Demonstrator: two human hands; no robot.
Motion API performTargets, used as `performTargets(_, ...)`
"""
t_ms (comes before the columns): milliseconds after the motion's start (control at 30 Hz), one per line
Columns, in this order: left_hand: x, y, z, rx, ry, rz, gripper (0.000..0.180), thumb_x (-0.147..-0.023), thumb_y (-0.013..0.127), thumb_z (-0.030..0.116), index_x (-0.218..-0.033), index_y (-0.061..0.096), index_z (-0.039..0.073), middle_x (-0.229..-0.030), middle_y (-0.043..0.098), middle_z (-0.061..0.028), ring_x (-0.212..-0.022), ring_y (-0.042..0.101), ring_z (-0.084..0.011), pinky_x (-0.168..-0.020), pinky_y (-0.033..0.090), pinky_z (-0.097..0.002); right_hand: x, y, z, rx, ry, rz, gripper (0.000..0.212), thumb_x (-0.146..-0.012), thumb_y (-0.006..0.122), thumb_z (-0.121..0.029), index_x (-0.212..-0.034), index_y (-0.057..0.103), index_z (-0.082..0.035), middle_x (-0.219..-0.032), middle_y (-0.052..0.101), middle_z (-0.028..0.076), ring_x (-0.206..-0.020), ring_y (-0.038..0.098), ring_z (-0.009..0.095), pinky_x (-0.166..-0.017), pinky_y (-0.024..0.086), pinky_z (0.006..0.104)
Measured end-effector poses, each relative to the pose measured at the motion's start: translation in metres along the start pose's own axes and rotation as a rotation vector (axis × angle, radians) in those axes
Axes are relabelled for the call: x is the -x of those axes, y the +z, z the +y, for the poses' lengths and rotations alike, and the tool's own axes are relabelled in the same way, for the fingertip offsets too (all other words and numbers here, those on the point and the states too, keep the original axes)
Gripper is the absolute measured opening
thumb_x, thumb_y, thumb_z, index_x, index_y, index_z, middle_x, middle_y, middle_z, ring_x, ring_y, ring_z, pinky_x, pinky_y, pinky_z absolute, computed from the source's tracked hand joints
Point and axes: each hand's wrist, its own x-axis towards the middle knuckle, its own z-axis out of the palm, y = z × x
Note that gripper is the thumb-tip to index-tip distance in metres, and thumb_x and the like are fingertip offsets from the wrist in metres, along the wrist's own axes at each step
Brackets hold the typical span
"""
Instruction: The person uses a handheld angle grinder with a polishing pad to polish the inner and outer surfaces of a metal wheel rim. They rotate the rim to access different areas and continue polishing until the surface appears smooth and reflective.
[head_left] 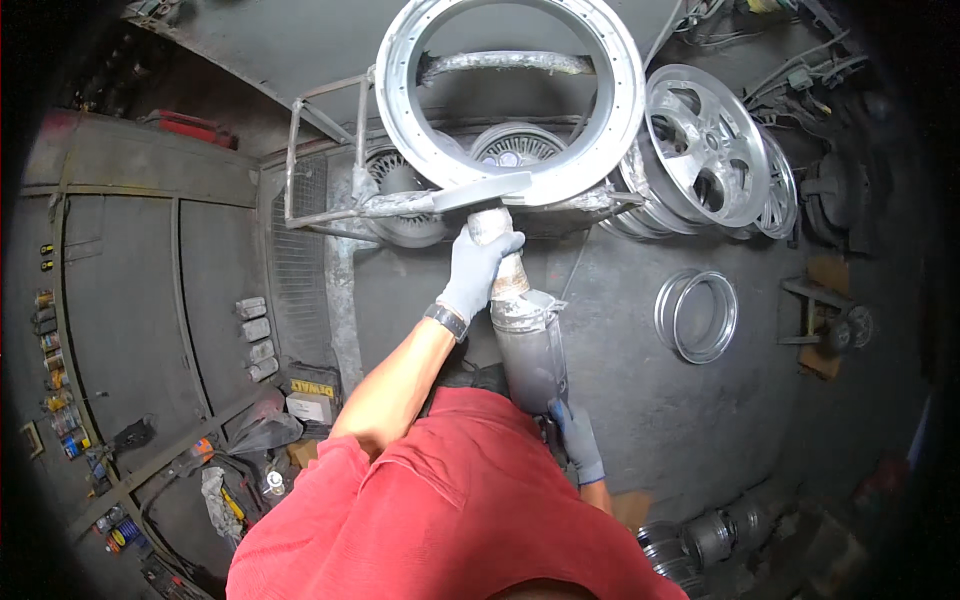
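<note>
Both my hands, in grey gloves, hold a large dusty angle grinder (530, 350). My left hand (475, 272) is closed round its pale, wrapped front neck. My right hand (578, 440) is closed at its rear end, its fingers partly hidden behind the body. The grinder's flat disc (485, 191), seen nearly edge-on, lies across the lower edge of a big silver wheel rim ring (622, 90); whether it touches the metal I cannot tell. That ring leans upright on a dusty metal frame stand (330, 215).
Stacked alloy wheels (735, 150) stand at the far right, with a small rim (662, 315) on the floor nearer. Wire-spoke wheels (520, 135) sit behind the ring. Grey cabinets (130, 290) line the left; a tool case (313, 385) and bags lie beside them. More rims (708, 535) are at lower right.
</note>
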Motion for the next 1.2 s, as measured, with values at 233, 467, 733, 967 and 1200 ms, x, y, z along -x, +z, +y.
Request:
performTargets(233,0.011,0.102,-0.044,0.036,-0.044,-0.028,0.05,-0.077,0.091,0.005,-0.12,0.065,0.002,-0.108,0.071,-0.0052,-0.095,0.069,-0.0156,-0.086,0.058,-0.0349,0.01,-0.121,0.025,0.079,0.046,0.092,0.037,-0.11,0.057,-0.033,-0.118,0.071,0.0,-0.091,0.073,0.006,-0.077,0.065,0.012,-0.068,0.053,0.0319)
performTargets(467,0.004,0.149,-0.054,0.152,-0.012,0.0,0.036,-0.084,0.086,0.004,-0.113,0.066,0.005,-0.102,0.071,-0.0025,-0.089,0.068,-0.0133,-0.083,0.058,-0.0338,-0.001,-0.179,-0.029,0.304,-0.135,0.066,0.039,-0.11,0.056,-0.034,-0.12,0.071,0.0,-0.084,0.064,0.002,-0.073,0.055,0.009,-0.065,0.045,0.0315)
performTargets(733,0.01,0.135,-0.053,0.125,-0.018,0.092,0.043,-0.079,0.09,0.005,-0.115,0.066,0.004,-0.104,0.071,-0.0044,-0.092,0.069,-0.0152,-0.086,0.058,-0.0336,-0.015,-0.185,-0.01,0.244,-0.118,0.013,0.034,-0.109,0.056,-0.033,-0.104,0.067,0.0,-0.079,0.057,0.002,-0.072,0.048,0.013,-0.064,0.041,0.0342)
performTargets(967,0.002,0.133,-0.054,0.099,-0.035,0.005,0.048,-0.078,0.089,0.007,-0.118,0.064,0.0,-0.107,0.072,-0.007,-0.095,0.069,-0.0169,-0.088,0.058,-0.0354,-0.001,-0.153,-0.019,0.2,-0.181,0.071,0.035,-0.108,0.057,-0.035,-0.107,0.067,-0.002,-0.079,0.056,0.001,-0.07,0.047,0.011,-0.063,0.04,0.0323)
performTargets(1200,0.012,0.07,-0.043,0.094,-0.101,-0.074,0.044,-0.08,0.09,0.007,-0.116,0.066,0.002,-0.107,0.072,-0.0054,-0.094,0.068,-0.0152,-0.087,0.058,-0.0346,0.02,-0.067,-0.011,0.083,0.054,0.152,0.031,-0.108,0.058,-0.036,-0.106,0.067,-0.006,-0.075,0.052,-0.004,-0.063,0.046,0.006,-0.055,0.038,0.0296)
